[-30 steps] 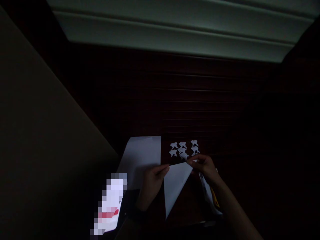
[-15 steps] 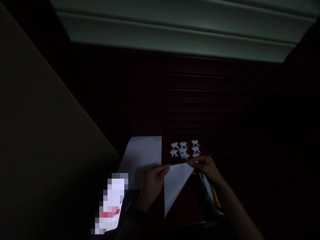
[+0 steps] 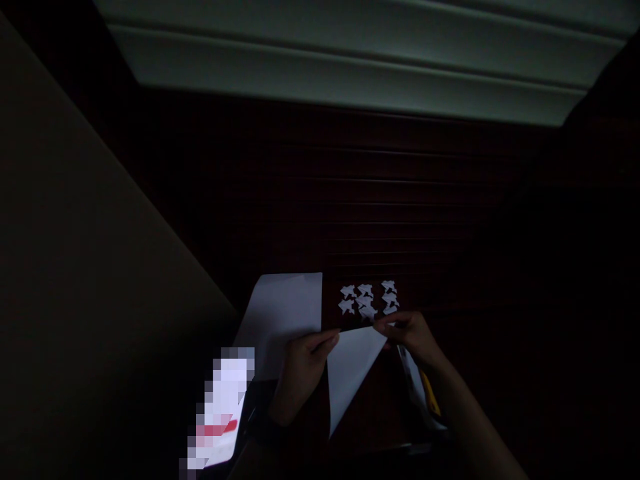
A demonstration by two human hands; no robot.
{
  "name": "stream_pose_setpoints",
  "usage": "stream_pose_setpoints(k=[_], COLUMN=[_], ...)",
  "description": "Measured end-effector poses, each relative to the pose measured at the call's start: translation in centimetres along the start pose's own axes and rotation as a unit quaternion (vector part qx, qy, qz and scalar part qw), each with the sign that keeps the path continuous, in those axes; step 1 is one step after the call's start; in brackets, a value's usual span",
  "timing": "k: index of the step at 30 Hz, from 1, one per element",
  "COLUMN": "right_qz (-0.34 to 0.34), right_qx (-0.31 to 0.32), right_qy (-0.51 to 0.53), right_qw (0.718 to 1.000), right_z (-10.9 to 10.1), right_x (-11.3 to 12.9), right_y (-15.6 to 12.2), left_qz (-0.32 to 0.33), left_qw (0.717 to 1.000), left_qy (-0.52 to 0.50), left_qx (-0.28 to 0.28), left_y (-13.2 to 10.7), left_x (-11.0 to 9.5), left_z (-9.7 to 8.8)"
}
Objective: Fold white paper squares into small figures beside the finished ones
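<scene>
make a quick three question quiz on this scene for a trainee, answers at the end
1. Which shape does the held paper show? a) circle b) star c) triangle
2. True or false: the left hand and the right hand both pinch that paper.
3. Fill in: the larger white sheet lies nearer the ____ hand.

Key: 1. c; 2. true; 3. left
</scene>
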State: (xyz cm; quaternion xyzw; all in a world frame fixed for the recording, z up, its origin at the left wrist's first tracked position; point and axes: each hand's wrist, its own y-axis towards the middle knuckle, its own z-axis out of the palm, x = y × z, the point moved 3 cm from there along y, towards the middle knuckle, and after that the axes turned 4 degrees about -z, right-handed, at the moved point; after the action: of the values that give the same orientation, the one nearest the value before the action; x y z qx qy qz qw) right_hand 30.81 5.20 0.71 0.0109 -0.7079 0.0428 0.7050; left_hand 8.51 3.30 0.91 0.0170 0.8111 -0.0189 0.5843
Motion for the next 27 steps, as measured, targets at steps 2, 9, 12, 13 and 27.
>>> stream_pose_setpoints(k=[2,9,12,13,27], right_qz=[-0.011,-0.067,-0.092,-0.092,-0.088], right_qx=[0.008,0.073,0.110,0.117,0.117], right_qy=[-0.013,-0.158,-0.204,-0.213,-0.234], right_qw=[1.000,0.983,0.969,0.966,0.961], right_z=[0.0,1.3,2.1,2.2,2.5], right_x=[0.1,0.6,0.7,0.6,0.3], right_y=[0.0,-0.3,-0.5,-0.6,-0.7], left_qz=[0.008,0.023,0.000,-0.006,-0.053], left_qw=[1.000,0.995,0.986,0.979,0.937], left_qy=[-0.001,0.005,-0.027,-0.042,-0.093], left_qx=[0.003,0.097,0.165,0.200,0.331], left_y=[0.0,-0.5,-0.9,-1.0,-1.1], left_x=[-0.3,-1.5,-1.6,-1.6,-1.7], left_z=[-0.1,0.7,1.2,1.3,0.2])
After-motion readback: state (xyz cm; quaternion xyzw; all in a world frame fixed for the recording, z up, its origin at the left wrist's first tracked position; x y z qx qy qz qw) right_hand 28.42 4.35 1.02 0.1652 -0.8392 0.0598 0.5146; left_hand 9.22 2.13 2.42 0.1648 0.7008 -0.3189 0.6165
